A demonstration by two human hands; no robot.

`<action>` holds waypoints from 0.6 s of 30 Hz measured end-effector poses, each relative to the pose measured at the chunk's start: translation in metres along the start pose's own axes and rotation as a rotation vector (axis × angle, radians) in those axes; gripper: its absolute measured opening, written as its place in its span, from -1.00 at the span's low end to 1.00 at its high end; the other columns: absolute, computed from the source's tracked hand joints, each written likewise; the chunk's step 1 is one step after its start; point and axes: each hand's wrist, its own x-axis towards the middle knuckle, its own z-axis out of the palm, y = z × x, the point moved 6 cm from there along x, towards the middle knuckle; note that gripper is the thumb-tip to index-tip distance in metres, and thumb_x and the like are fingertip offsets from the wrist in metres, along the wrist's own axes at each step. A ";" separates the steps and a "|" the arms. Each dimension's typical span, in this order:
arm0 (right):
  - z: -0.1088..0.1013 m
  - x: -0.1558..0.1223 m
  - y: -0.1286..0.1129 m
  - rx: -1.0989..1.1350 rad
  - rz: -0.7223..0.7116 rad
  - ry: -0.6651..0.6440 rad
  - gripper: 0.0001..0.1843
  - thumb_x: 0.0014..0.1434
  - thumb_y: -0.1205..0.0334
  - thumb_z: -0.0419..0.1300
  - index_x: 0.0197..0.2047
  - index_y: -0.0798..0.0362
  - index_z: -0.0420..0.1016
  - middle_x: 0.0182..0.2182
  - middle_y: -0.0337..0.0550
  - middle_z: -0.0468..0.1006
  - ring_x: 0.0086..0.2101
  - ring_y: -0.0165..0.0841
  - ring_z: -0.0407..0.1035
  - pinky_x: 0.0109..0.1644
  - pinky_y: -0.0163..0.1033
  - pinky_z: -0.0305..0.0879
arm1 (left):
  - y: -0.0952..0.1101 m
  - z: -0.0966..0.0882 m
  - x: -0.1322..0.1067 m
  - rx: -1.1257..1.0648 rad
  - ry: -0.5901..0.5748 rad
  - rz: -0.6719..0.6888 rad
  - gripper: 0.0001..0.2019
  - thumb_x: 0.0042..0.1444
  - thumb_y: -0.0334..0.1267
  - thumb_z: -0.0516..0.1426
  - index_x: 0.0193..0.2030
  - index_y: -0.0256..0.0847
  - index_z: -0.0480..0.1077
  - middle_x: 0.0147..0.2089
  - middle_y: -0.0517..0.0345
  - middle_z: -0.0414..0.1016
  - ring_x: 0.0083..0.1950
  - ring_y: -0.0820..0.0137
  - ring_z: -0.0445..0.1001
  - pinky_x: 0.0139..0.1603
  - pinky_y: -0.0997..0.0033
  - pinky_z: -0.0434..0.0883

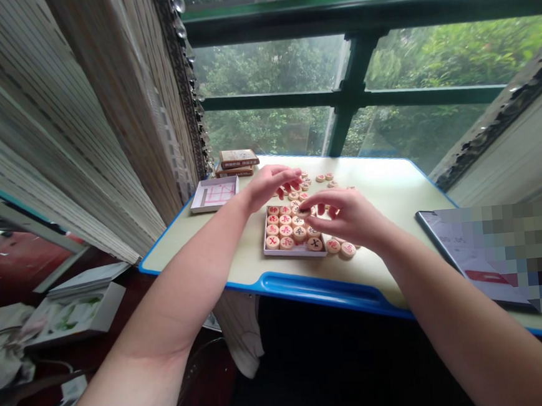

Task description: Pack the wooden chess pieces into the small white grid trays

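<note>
A shallow white box (296,255) holds rows of round wooden Chinese chess pieces (286,231), marked in red and black characters. My right hand (347,212) is over the box's right side, a chess piece (304,213) pinched between its thumb and fingers. My left hand (274,183) hovers past the box's far edge, its fingers loosely bent and apart, near loose chess pieces (293,195). No piece shows in its fingers. More loose pieces (348,249) lie right of the box, and part of the box's contents is hidden behind my right hand.
The box lid (215,195) lies at the table's left, with stacked books (239,158) behind it. A tablet (472,256) rests at the right. The table (185,244) has a blue edge with a pen groove (325,289) in front. A window stands behind.
</note>
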 end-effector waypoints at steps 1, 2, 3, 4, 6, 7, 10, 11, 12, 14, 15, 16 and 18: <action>0.004 -0.001 -0.004 -0.010 -0.016 -0.084 -0.83 0.04 0.24 0.24 -0.26 0.03 0.59 -0.36 -0.17 0.59 -0.38 -0.38 0.40 -0.29 -0.29 0.32 | 0.000 -0.004 0.000 -0.003 0.064 0.022 -0.67 -0.02 -0.05 0.16 -0.40 -0.35 0.47 -0.40 0.03 0.50 -0.41 0.49 0.40 -0.51 0.55 0.27; 0.008 -0.002 -0.007 -0.028 -0.026 -0.166 -0.84 0.03 0.26 0.25 -0.27 0.02 0.59 -0.36 -0.18 0.59 -0.37 -0.38 0.40 -0.27 -0.29 0.32 | 0.000 -0.006 0.001 -0.002 0.102 0.035 -0.68 -0.03 -0.06 0.16 -0.41 -0.35 0.46 -0.42 0.04 0.50 -0.43 0.49 0.38 -0.53 0.55 0.25; 0.011 -0.003 -0.009 -0.050 -0.033 -0.235 -0.83 0.01 0.30 0.25 -0.27 0.01 0.59 -0.37 -0.19 0.59 -0.37 -0.37 0.40 -0.26 -0.28 0.32 | 0.000 -0.007 0.001 0.003 0.120 0.042 -0.70 -0.04 -0.08 0.16 -0.42 -0.35 0.46 -0.44 0.04 0.49 -0.44 0.50 0.37 -0.54 0.56 0.23; 0.014 -0.004 -0.011 -0.073 -0.039 -0.284 -0.82 0.00 0.33 0.25 -0.27 0.00 0.59 -0.38 -0.20 0.58 -0.36 -0.36 0.40 -0.25 -0.27 0.32 | 0.000 -0.007 0.001 0.012 0.127 0.044 -0.70 -0.05 -0.09 0.16 -0.42 -0.35 0.45 -0.45 0.05 0.48 -0.44 0.50 0.36 -0.54 0.56 0.23; 0.018 -0.006 -0.013 -0.092 -0.060 -0.332 -0.80 -0.02 0.38 0.24 -0.29 -0.01 0.60 -0.38 -0.21 0.58 -0.37 -0.36 0.41 -0.23 -0.27 0.33 | -0.001 -0.006 0.002 0.036 0.125 0.038 -0.71 -0.06 -0.09 0.16 -0.43 -0.34 0.45 -0.45 0.06 0.48 -0.45 0.51 0.34 -0.54 0.55 0.22; 0.020 -0.006 -0.014 -0.087 -0.078 -0.345 -0.81 -0.02 0.39 0.24 -0.30 -0.01 0.60 -0.38 -0.21 0.58 -0.37 -0.36 0.41 -0.23 -0.27 0.33 | -0.002 -0.005 0.003 0.050 0.120 0.032 -0.71 -0.07 -0.09 0.16 -0.43 -0.34 0.45 -0.45 0.06 0.47 -0.45 0.51 0.33 -0.54 0.55 0.22; 0.024 -0.007 -0.014 -0.059 -0.126 -0.372 -0.86 0.01 0.37 0.21 -0.37 0.01 0.60 -0.35 -0.17 0.58 -0.35 -0.35 0.42 -0.20 -0.26 0.35 | -0.006 -0.002 0.004 0.094 0.098 0.018 -0.70 -0.10 -0.07 0.19 -0.44 -0.33 0.45 -0.46 0.09 0.47 -0.46 0.51 0.32 -0.54 0.54 0.22; 0.025 -0.007 -0.013 -0.055 -0.133 -0.377 -0.86 0.02 0.37 0.21 -0.39 0.01 0.60 -0.36 -0.17 0.57 -0.35 -0.35 0.42 -0.21 -0.26 0.36 | -0.007 -0.001 0.004 0.107 0.094 0.018 -0.70 -0.10 -0.07 0.20 -0.45 -0.33 0.45 -0.47 0.09 0.46 -0.46 0.51 0.32 -0.54 0.54 0.22; 0.025 -0.007 -0.012 -0.057 -0.135 -0.380 -0.86 0.03 0.37 0.21 -0.40 0.01 0.60 -0.38 -0.17 0.57 -0.35 -0.35 0.42 -0.21 -0.27 0.36 | -0.008 -0.001 0.005 0.118 0.094 0.019 -0.70 -0.10 -0.07 0.20 -0.46 -0.33 0.45 -0.47 0.10 0.46 -0.47 0.52 0.33 -0.54 0.54 0.22; 0.025 -0.007 -0.011 -0.065 -0.135 -0.382 -0.87 0.02 0.38 0.21 -0.42 0.01 0.59 -0.41 -0.18 0.56 -0.36 -0.36 0.41 -0.21 -0.27 0.35 | -0.009 -0.001 0.006 0.126 0.098 0.026 -0.71 -0.10 -0.07 0.21 -0.47 -0.33 0.45 -0.48 0.11 0.46 -0.48 0.52 0.33 -0.55 0.54 0.21; 0.025 -0.007 -0.011 -0.071 -0.137 -0.384 -0.87 0.02 0.38 0.21 -0.44 0.01 0.59 -0.41 -0.18 0.56 -0.36 -0.36 0.41 -0.20 -0.27 0.35 | -0.009 -0.002 0.006 0.124 0.101 0.030 -0.71 -0.10 -0.07 0.21 -0.48 -0.33 0.44 -0.49 0.11 0.46 -0.48 0.52 0.33 -0.55 0.53 0.21; 0.025 -0.007 -0.011 -0.078 -0.136 -0.388 -0.87 0.02 0.38 0.21 -0.45 0.01 0.58 -0.42 -0.18 0.56 -0.36 -0.36 0.41 -0.20 -0.27 0.35 | -0.009 -0.002 0.006 0.120 0.103 0.032 -0.71 -0.10 -0.08 0.21 -0.48 -0.33 0.44 -0.49 0.11 0.46 -0.49 0.52 0.32 -0.55 0.53 0.21; 0.025 -0.007 -0.012 -0.091 -0.130 -0.395 -0.87 0.02 0.37 0.20 -0.45 0.02 0.57 -0.42 -0.17 0.56 -0.37 -0.36 0.40 -0.22 -0.27 0.35 | -0.008 -0.003 0.006 0.110 0.111 0.037 -0.72 -0.09 -0.08 0.21 -0.47 -0.33 0.45 -0.49 0.10 0.47 -0.50 0.52 0.31 -0.55 0.53 0.21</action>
